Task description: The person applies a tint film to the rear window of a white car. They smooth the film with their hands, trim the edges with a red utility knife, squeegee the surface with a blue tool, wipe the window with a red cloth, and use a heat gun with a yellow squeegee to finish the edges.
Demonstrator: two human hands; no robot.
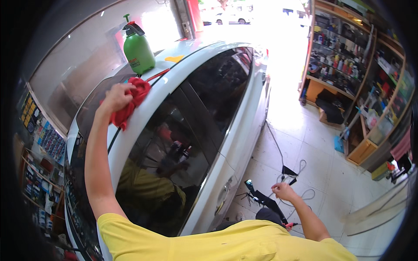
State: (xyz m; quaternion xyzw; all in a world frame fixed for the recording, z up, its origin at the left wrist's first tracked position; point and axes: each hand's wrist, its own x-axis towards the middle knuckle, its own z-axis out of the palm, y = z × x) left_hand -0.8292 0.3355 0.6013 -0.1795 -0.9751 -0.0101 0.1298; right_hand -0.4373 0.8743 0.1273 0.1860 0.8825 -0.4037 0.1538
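My left hand (pixel 118 97) grips a bunched red cloth (pixel 138 90) on the roof edge of a white car (pixel 150 102), above the dark front side window (pixel 163 143). Just beyond the cloth, a thin red stick-like tool (pixel 157 75) lies on the roof. A green pump sprayer (pixel 138 54) stands upright behind it. Further along the roof sits a flat orange-yellow piece (pixel 174 58). Low on the right, my right hand (pixel 283 191) hangs away from the car with its fingers curled in. Whatever it may hold is too small to make out.
Beside the car, a black stand-like object (pixel 263 199) and a looping grey cable (pixel 300 191) are on the tiled floor (pixel 324 150). Shelves of bottles (pixel 335 61) line the right wall. A display rack (pixel 41 182) stands at left.
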